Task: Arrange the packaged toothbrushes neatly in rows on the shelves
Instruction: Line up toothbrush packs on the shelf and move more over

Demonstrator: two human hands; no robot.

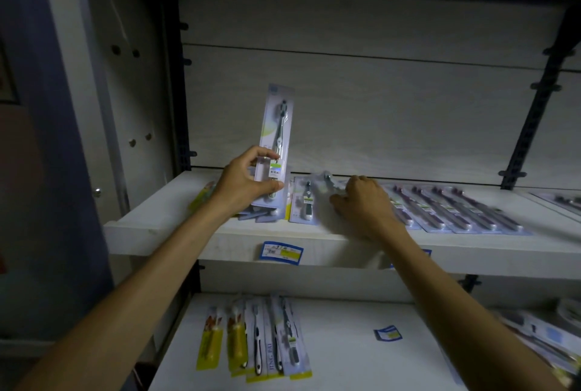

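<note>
You see a glossy clear-plastic blister pack [275, 142] on printed card, a matt white shelf [176, 227] with pale wood-grain back panel [377, 101], dark perforated metal uprights [531, 120], and glossy paper price labels [281, 252].

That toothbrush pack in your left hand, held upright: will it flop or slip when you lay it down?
The toothbrush pack stands straight above the left hand, so probably stiff. Its glossy front may slide on the smooth shelf. It looks light, pinched by fingertips only.

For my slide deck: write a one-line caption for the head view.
Left hand holds a packaged toothbrush upright while the right hand rests on packs lying on the upper shelf.
</note>
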